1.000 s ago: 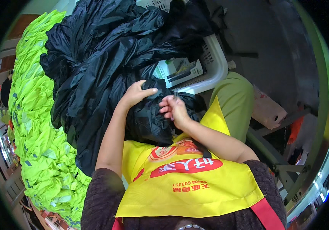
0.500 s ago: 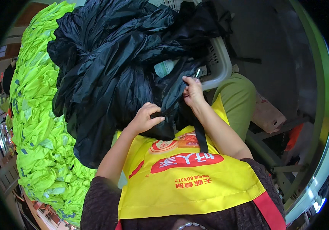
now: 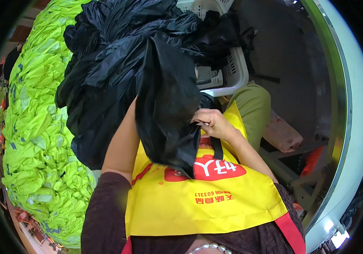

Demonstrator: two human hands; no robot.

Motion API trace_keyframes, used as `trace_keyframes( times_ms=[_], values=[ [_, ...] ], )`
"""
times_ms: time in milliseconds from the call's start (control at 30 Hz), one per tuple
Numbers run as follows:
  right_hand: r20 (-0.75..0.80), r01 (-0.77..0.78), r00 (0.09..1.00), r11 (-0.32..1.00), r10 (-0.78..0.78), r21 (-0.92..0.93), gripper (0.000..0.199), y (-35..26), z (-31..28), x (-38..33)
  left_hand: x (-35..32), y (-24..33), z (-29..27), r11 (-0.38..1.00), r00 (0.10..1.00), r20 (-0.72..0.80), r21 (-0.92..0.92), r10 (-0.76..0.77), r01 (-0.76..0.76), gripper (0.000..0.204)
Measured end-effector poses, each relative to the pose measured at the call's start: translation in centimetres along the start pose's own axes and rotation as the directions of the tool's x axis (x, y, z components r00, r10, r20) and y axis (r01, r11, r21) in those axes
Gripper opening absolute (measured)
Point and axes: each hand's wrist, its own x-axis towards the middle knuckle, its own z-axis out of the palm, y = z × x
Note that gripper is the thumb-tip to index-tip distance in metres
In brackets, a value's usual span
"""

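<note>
A large heap of thin, shiny black fabric (image 3: 105, 80) lies in front of me. One fold (image 3: 168, 97) of it is lifted and hangs down over my yellow apron (image 3: 206, 216). My left forearm (image 3: 120, 142) goes up behind this fold, which hides my left hand. At the right edge of the fold, my right hand (image 3: 213, 122) is closed with its fingertips pinching the cloth. A small, shiny, pale bit shows at those fingertips, too small to name.
A white plastic basket (image 3: 242, 72) stands beyond my right hand, partly under the black fabric, with a white-and-grey packet (image 3: 209, 78) in it. Bright yellow-green garments (image 3: 37, 139) are piled along the left. A pale curved edge (image 3: 346, 118) runs down the right.
A fold of black fabric has come up over my left hand and hangs toward me. My right hand has moved lower and nearer. The pale container in the heap is now covered.
</note>
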Motion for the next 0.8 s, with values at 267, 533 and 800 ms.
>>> trace_keyframes(
  times_ms=[267, 533, 800],
  values=[
    [-0.434, -0.303, 0.808, 0.913, 0.398, 0.275, 0.025, -4.7, -3.6, -3.5, -6.3, -0.7, -0.4, 0.418, 0.924, 0.242, -0.836, -0.297, 0.354, 0.034],
    [-0.119, 0.013, 0.992, 0.977, -0.039, -0.215, 0.047, -13.9, 1.9, 3.3, -7.9, -1.6, 1.6, 0.052, 0.921, 0.206, -0.971, -0.33, 0.235, 0.03],
    [-0.118, -0.05, 0.992, 0.989, 0.033, -0.139, 0.021, -6.3, 4.1, 2.7, -10.8, -4.1, 1.0, 0.174, 0.893, 0.168, -0.95, -0.418, 0.261, 0.027]
  ],
)
